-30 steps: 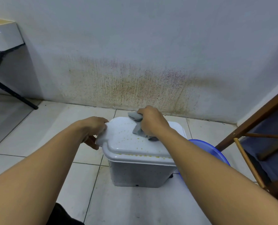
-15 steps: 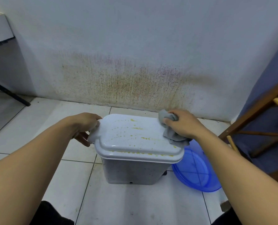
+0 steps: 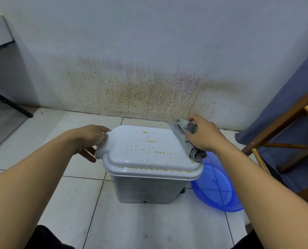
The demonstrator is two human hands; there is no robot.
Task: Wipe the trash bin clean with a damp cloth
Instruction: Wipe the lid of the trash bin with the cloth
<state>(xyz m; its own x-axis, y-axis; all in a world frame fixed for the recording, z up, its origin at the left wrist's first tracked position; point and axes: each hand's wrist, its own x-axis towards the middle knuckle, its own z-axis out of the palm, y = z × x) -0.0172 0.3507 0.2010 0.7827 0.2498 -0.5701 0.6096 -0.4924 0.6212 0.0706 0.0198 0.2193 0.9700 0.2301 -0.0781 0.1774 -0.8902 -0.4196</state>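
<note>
Glossy white tile floor [image 3: 74, 169], stained wall. One white plastic rectangular bin [image 3: 149, 187], yellow-speckled lid; left hand [image 3: 88, 139] grips its tab, right hand [image 3: 203, 133] clutches one crumpled grey cloth [image 3: 185, 139]. One blue translucent basin [image 3: 214, 189].

We log: blue basin [image 3: 219, 192] on tiled floor [image 3: 41, 139] | stained wall [image 3: 140, 87] behind | wooden frame [image 3: 280, 121] right | black leg [image 3: 9, 103] left

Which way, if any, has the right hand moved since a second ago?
Yes: the right hand and cloth slid rightward across the lid, from middle to right edge.
</note>
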